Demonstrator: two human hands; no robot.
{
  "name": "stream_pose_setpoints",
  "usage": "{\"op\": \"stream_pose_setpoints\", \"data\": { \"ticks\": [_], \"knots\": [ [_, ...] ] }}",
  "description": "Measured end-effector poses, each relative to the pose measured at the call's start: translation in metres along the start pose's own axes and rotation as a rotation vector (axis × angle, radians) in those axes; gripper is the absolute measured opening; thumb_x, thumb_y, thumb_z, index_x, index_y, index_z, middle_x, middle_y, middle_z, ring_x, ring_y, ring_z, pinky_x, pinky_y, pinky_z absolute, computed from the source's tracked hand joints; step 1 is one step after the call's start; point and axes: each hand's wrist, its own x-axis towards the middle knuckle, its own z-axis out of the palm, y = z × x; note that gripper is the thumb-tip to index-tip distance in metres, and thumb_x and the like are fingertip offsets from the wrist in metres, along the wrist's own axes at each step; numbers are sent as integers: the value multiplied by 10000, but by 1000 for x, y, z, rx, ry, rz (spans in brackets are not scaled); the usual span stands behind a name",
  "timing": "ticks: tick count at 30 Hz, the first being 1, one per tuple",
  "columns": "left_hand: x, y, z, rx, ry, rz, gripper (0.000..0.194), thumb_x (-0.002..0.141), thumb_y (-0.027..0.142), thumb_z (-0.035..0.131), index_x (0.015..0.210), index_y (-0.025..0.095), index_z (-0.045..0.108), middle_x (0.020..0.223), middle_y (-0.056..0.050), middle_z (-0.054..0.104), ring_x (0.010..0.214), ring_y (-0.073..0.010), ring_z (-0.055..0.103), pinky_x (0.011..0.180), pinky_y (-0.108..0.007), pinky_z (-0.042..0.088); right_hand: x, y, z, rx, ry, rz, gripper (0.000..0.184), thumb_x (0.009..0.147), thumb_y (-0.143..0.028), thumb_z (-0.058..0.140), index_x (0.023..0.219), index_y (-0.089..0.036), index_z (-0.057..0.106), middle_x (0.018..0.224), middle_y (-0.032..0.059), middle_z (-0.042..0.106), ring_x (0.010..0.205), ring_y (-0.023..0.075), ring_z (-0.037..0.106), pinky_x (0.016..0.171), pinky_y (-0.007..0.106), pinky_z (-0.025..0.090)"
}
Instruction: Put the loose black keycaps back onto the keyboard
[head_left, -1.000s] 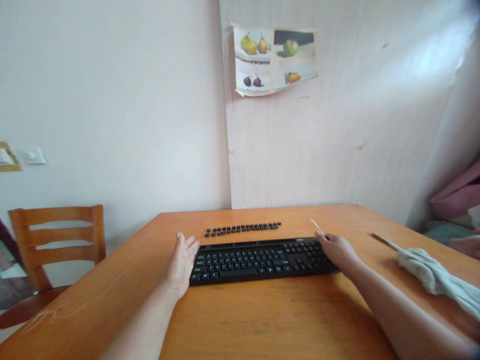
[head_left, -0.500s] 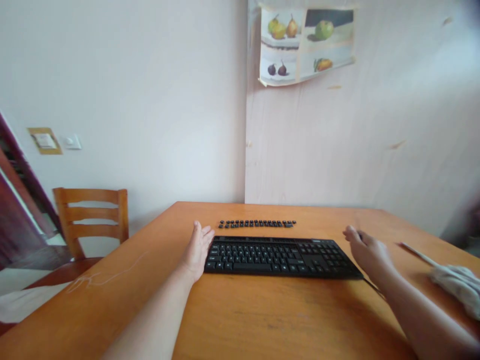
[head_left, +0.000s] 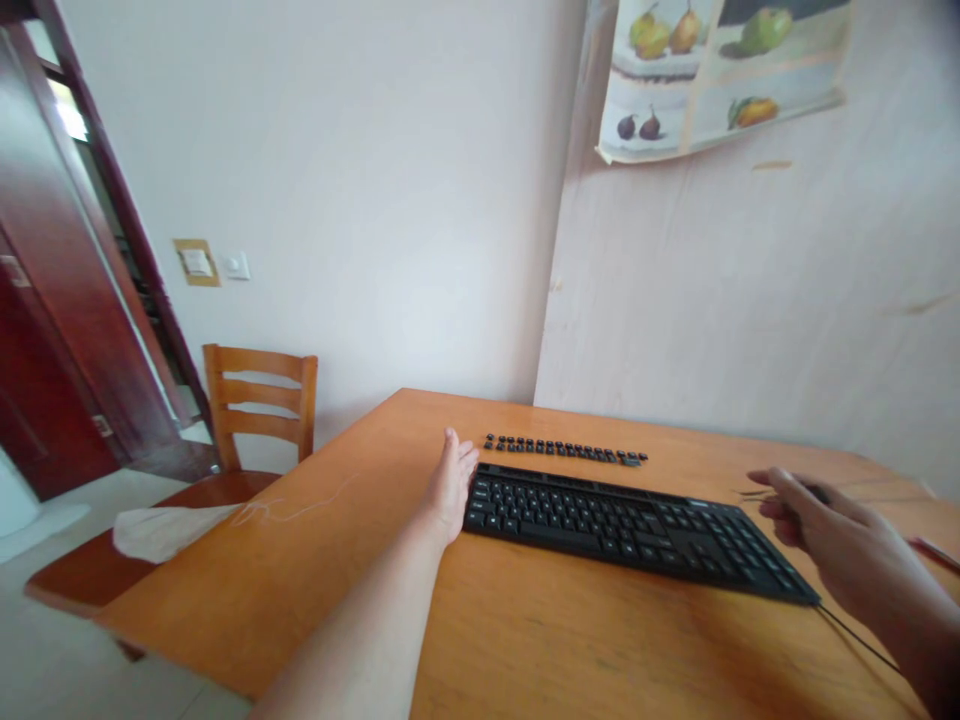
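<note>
A black keyboard [head_left: 600, 525] lies on the wooden table, its top row of keys gone and a bare strip showing there. My left hand [head_left: 452, 485] rests edge-down against the keyboard's left end, fingers stretched and thumb up. Beyond the keyboard, several loose black keycaps [head_left: 559, 449] are lined up in two rows. My right hand [head_left: 817, 515] hovers by the keyboard's right end, closed around a tool with thin wire-like prongs [head_left: 752, 494] and a dark handle. Its exact kind is hard to make out.
The keyboard cable [head_left: 859, 638] runs off to the lower right. A slim stick [head_left: 934, 553] lies at the far right. White thread [head_left: 300, 518] trails over the table's left side. A wooden chair [head_left: 259, 400] with a white cloth [head_left: 169, 530] stands at the left.
The view has swung left, so everything sits farther right and tilted. Thin prongs now show at my right hand's fingertips. My left hand stays against the keyboard's left end.
</note>
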Motion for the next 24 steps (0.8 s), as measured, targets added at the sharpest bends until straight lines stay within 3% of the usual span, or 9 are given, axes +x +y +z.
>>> {"op": "stream_pose_setpoints", "data": {
  "ticks": [4,7,11,17,24],
  "knots": [
    [2,-3,-2,-9,-19,3,917,795,782,249,1445,144,350,1515,-158,323,1410,-227,280,1151,-338,208,-5,-11,10,297,-132,71,334,725,-477,625,969,-254,672,826,106,657,667,209,591,547,301,459],
    [3,-5,-2,-18,-18,-2,945,784,794,253,1452,132,335,1522,-156,309,1409,-226,282,1151,-335,213,-8,-20,20,315,-202,105,333,715,-418,649,1010,-266,682,780,89,654,650,196,580,541,290,455],
    [5,-7,-1,-16,15,3,924,805,774,247,1441,113,359,1509,-169,329,1405,-235,291,1145,-330,228,-16,-40,41,311,-344,48,370,746,-481,654,1021,-235,677,816,89,662,662,182,582,539,271,462],
    [8,-12,-1,-18,33,26,890,820,758,248,1410,113,414,1474,-183,385,1395,-241,311,1142,-326,235,-41,-103,82,408,-565,-45,436,729,-506,706,1017,-187,631,769,39,626,640,142,561,548,243,462],
    [7,-10,0,-57,35,15,878,811,772,226,1383,141,439,1471,-164,402,1382,-234,341,1133,-322,255,-62,-168,144,576,-748,-142,382,744,-444,715,975,-162,599,695,0,605,586,102,534,548,231,445]
  ]
}}
